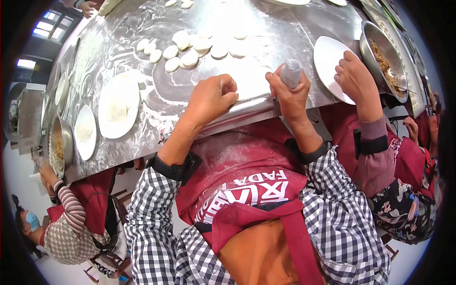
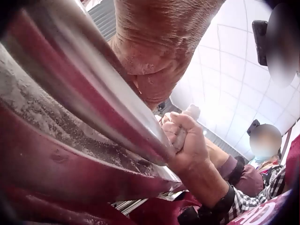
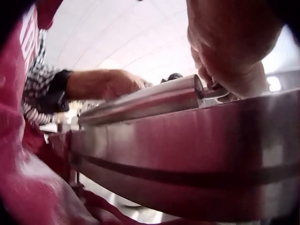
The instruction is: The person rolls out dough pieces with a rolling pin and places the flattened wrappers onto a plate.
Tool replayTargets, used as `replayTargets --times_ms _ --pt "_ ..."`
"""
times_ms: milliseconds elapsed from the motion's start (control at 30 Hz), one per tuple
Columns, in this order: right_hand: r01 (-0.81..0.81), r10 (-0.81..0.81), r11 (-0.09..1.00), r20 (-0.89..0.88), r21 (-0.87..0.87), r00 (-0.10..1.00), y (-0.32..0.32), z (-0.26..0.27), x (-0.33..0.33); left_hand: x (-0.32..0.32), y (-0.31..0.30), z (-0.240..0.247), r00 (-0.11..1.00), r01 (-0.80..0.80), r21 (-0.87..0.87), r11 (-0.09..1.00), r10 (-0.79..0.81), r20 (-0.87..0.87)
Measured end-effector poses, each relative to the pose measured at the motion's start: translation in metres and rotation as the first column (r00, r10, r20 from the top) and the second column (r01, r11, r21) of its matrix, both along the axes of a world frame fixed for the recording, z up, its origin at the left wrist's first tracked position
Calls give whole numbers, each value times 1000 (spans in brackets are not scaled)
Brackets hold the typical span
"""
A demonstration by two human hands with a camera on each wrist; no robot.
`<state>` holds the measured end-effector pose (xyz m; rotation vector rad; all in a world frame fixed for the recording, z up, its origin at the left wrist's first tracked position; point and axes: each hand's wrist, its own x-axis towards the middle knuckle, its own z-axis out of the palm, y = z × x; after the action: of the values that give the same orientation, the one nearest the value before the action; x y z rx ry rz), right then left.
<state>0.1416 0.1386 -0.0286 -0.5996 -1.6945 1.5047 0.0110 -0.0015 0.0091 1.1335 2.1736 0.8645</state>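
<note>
My right hand (image 1: 295, 97) grips a greyish, translucent, bottle-like thing (image 1: 290, 73) that stands up out of the fist. My left hand (image 1: 209, 100) is over the table edge with fingers curled and thumb close to the index finger; whether anything is between them I cannot tell. A metal rolling pin (image 3: 145, 101) lies along the table's near edge, in front of both hands, its thin handle right by my right fingers in the right wrist view. Farther back lie several round white pieces of dough (image 1: 189, 58) on the floured steel table (image 1: 166, 88).
White plates (image 1: 107, 128) with pale rounds stand on the left, beside a metal bowl (image 1: 68, 142). Another plate (image 1: 325, 61) and a steel bowl of brown filling (image 1: 387, 66) are on the right. A neighbour's hand (image 1: 354, 78) is over that plate; another person stands at left.
</note>
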Motion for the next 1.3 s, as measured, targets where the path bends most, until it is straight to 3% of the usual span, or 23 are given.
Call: replayTargets --times_ms 167,267,367,500,600,700,833,900,967,1167,1300 --pt "-38 28 992 -88 -121 996 -19 -1 34 2 -21 -8 986 -84 36 996 78 149" --pt "0 -4 998 -49 -67 999 -10 -4 19 6 -18 3 995 -58 -8 998 59 75" --pt "30 -28 997 -29 70 999 9 -2 -24 3 -6 6 991 -74 76 994 82 -107" --pt "56 -52 995 -53 81 997 10 -5 -29 -5 -1 3 995 -93 44 995 94 -27" --pt "-3 -1 996 -35 -94 999 -5 -2 9 -9 -11 -8 997 -59 68 996 56 52" --pt "-5 -3 992 -70 -123 998 -20 -4 37 -11 -21 -5 973 -78 -10 997 78 216" --pt "-1 -7 989 -56 -148 998 -10 -1 17 1 -13 2 998 24 5 1000 -24 57" --pt "20 -19 1000 -22 22 1000 7 -1 -13 1 -3 -1 996 -6 57 998 11 -85" --pt "39 -37 995 -26 87 999 12 1 -31 0 4 2 985 -60 63 996 69 -156" --pt "38 -37 999 -15 14 999 1 -4 3 1 -2 -5 996 -40 86 996 46 -77" --pt "18 -24 996 -66 -85 998 -14 -2 26 -11 -10 -4 990 -58 40 998 52 128"
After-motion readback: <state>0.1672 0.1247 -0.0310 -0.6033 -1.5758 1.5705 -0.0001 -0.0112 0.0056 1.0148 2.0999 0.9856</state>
